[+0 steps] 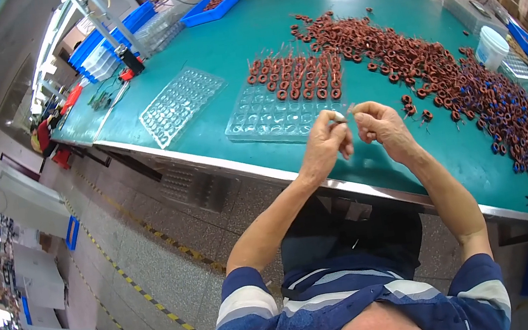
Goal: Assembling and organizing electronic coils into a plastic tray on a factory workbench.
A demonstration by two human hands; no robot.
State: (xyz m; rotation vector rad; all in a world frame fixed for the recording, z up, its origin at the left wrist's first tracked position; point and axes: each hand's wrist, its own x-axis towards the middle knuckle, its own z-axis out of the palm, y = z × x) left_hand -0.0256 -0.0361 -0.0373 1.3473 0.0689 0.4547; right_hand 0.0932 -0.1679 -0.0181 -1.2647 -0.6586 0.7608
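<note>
Near the tray's (pixel 264 120) near right corner, the left hand (pixel 326 140) and right hand (pixel 384 129) have curled fingers; whether they grasp something, I cannot tell. This clear, pocketed plastic tray looks about half done: near pockets bare, far ones carrying reddish ring coils (pixel 297 78) with thin wire ends. Right of the tray, a large loose heap (pixel 423 62) is left.
</note>
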